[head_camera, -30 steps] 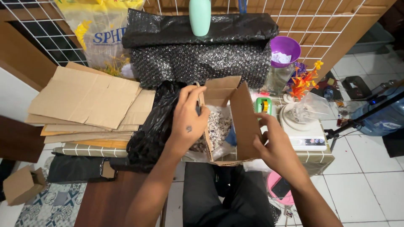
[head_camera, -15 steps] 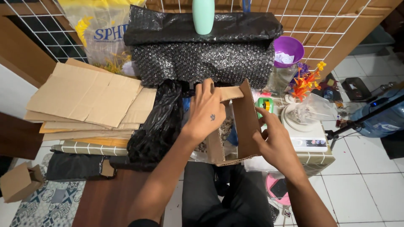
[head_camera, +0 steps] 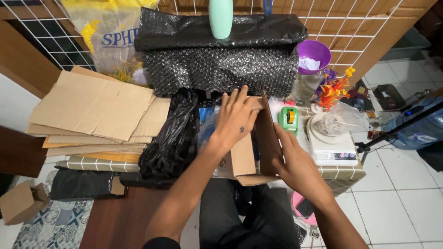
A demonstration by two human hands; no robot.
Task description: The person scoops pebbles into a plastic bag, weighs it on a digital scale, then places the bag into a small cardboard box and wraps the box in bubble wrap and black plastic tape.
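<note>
Now the left hand [head_camera: 235, 117] lies flat across the top of the small cardboard box [head_camera: 249, 157], fingers spread and palm down. A second ago it was reaching down into the open box, where crumpled wrapping showed; half a second ago it was lifting out and swinging over the flaps. From where I stand that reads as the filling being finished and the closing of the top begun, though one flap on the right side stands upright and is not folded over.

That raised flap sits between the two hands. The right hand [head_camera: 295, 163] is at about four o'clock from the box's middle, open, fingers laid against the outer face of the flap and the box's right wall, steadying rather than clutching. The left hand is at about eleven o'clock, pressing, not gripping anything.

Around it: a crumpled black plastic bag [head_camera: 173, 138] touches the box at nine o'clock, flat cardboard sheets [head_camera: 92, 110] lie further out that way, a roll of black bubble wrap [head_camera: 221, 69] rests at twelve o'clock, and a green tape dispenser [head_camera: 288, 117] sits at two o'clock beside a white scale [head_camera: 332, 147] on the bench [head_camera: 341, 173].
</note>
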